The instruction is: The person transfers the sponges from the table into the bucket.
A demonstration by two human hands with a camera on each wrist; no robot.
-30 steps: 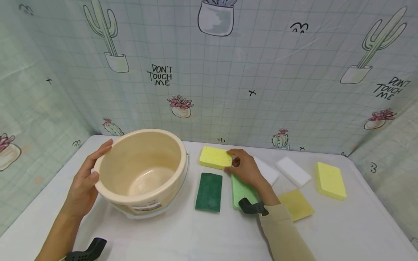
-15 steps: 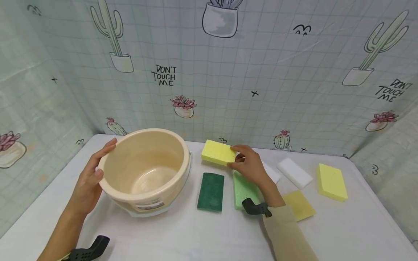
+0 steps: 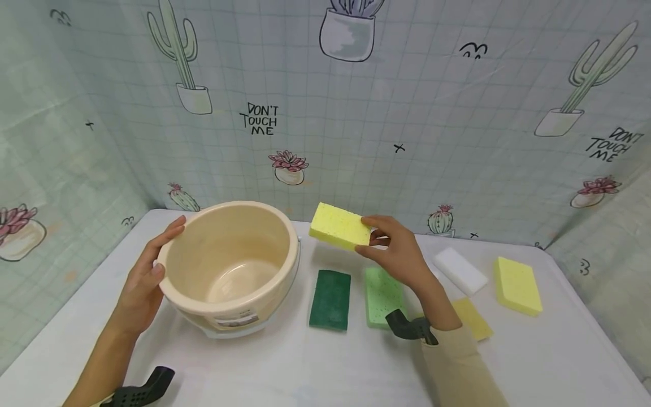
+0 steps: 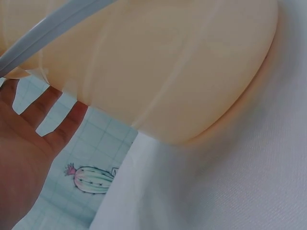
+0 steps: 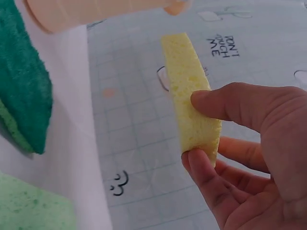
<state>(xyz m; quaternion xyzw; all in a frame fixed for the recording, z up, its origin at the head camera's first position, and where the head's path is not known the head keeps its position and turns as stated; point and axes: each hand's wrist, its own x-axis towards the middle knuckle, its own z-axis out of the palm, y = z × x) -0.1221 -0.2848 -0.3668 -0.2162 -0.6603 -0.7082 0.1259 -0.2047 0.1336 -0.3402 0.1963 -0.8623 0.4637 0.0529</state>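
Head view shows my right hand (image 3: pixel 399 254) pinching the yellow sponge (image 3: pixel 339 226) in its grip, lifted off the table (image 3: pixel 325 367) beside the beige bucket (image 3: pixel 229 265) my flat left hand (image 3: pixel 144 280) steadies; nothing sits inside, other sponges remain lying out.

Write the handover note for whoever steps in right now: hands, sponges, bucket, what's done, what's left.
Right hand: pinches the yellow sponge by one end, lifted clear of the table, beside the bucket's rim.
Left hand: rests open against the side of the beige bucket, which tilts toward the sponges.
Done: one sponge picked up; nothing lies in the bucket.
Left, likely: on the table remain the dark green sponge, light green sponge, white sponge and two more yellow ones.
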